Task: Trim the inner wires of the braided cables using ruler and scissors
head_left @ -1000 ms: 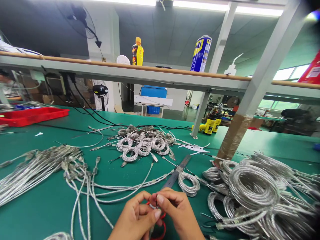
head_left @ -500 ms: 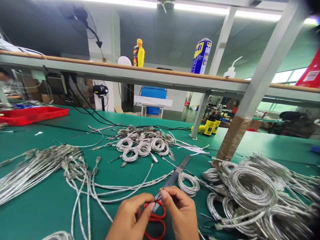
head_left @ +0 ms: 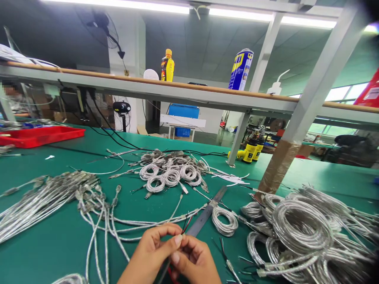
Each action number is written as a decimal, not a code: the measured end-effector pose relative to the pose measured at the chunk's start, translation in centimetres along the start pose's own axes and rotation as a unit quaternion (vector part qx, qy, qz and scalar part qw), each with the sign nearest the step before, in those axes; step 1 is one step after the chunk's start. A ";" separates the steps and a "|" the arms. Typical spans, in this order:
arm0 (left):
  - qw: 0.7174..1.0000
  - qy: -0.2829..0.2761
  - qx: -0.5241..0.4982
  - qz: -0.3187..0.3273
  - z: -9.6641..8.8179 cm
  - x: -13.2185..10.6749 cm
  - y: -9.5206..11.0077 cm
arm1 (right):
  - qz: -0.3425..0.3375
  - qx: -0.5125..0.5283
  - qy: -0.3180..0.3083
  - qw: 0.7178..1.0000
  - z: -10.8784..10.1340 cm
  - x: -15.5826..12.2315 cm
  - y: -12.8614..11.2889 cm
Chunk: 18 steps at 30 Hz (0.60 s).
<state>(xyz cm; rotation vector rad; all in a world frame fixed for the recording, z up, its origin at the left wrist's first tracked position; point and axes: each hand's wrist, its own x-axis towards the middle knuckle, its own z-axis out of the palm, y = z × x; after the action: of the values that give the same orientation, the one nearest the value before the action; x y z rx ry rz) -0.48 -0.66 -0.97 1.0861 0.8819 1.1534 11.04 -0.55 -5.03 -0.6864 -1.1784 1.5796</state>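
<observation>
At the near edge of the green bench (head_left: 154,205), 6 o'clock in view, two bare hands meet; clock read from them, 12 straight ahead.

Left hand (head_left: 154,252): thumb and forefinger pinched shut on a bunch of thin wires (head_left: 187,225), red and dark strands, whose free ends poke up toward 1 o'clock. Right hand (head_left: 197,260): fingers curled in, tips against the left's; cannot tell what, if anything, it grips. Bit of red handle (head_left: 171,273) beneath, mostly hidden by the hands.

Steel ruler (head_left: 207,213) runs off from the fingers toward 1–2 o'clock, flat on the bench. At 2, just beside it, a single coiled cable (head_left: 225,221). Just past 3, near the right hand, a loose cable end (head_left: 227,261), its strands splayed. Farther out at 3: large heap of silvery coils (head_left: 302,225).

At 12, smaller white coils (head_left: 171,177) in a cluster; white strips (head_left: 235,180) between 1 and 2. Between 9 and 10, a sheaf of straight cables (head_left: 44,197); red tray (head_left: 44,136) at 10, well apart.
</observation>
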 end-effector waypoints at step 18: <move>0.999 0.003 0.031 0.021 0.7 -0.6 0.3 | -0.023 0.075 0.056 0.995 2.1 -0.4 2.4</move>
<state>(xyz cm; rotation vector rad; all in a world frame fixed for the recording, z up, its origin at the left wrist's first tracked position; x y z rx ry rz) -0.05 -1.41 -0.46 1.1582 0.9082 1.1711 8.42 -1.69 -6.50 -0.6378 -0.9757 1.5530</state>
